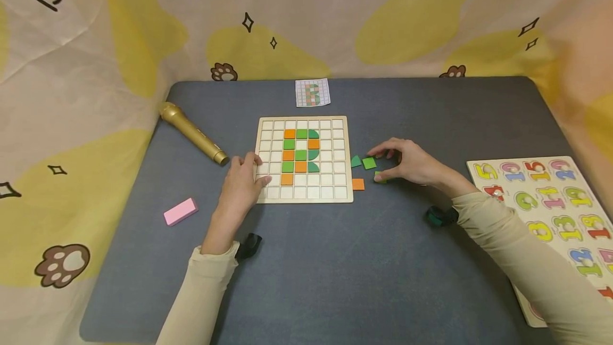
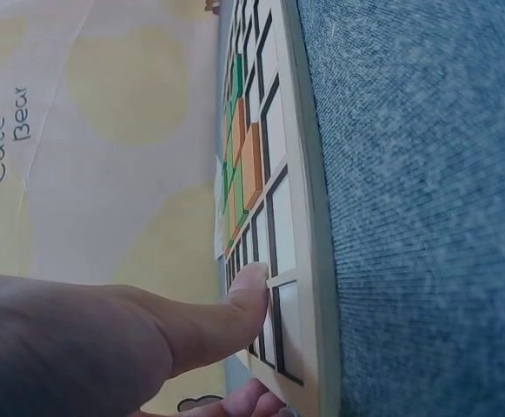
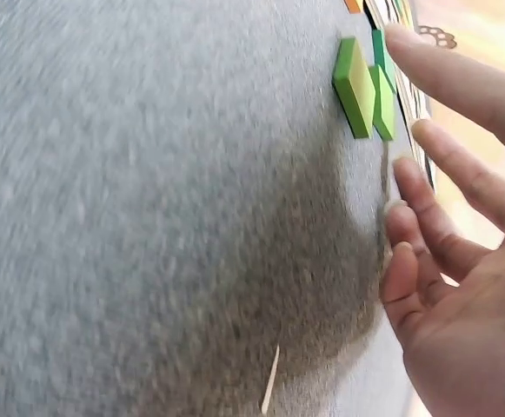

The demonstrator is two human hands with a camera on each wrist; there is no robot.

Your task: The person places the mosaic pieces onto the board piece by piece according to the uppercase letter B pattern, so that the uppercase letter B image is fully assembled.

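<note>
My left hand (image 1: 241, 182) grips the left edge of a wooden grid board (image 1: 337, 194). Its thumb (image 2: 250, 291) lies over the white squares, with the other fingers at the board's side. Orange, green and dark green tiles form a letter-like pattern on the grid. To the right of the board, my right hand (image 1: 412, 163) spreads its thumb and fingers above loose tiles. The thumb tip overlaps a light green tile (image 3: 353, 87); another light green tile (image 1: 369, 163) lies near the fingertips. A dark green tile (image 1: 356, 161) and an orange tile (image 1: 358, 184) lie by the board's edge.
A pattern card (image 1: 313, 92) lies behind the board. On the left are a gold microphone (image 1: 193, 133) and a pink block (image 1: 180, 212). A number puzzle board (image 1: 524, 214) lies at the right, partly under the right sleeve (image 1: 522, 254). Printed cloth (image 1: 311, 20) hangs behind the table.
</note>
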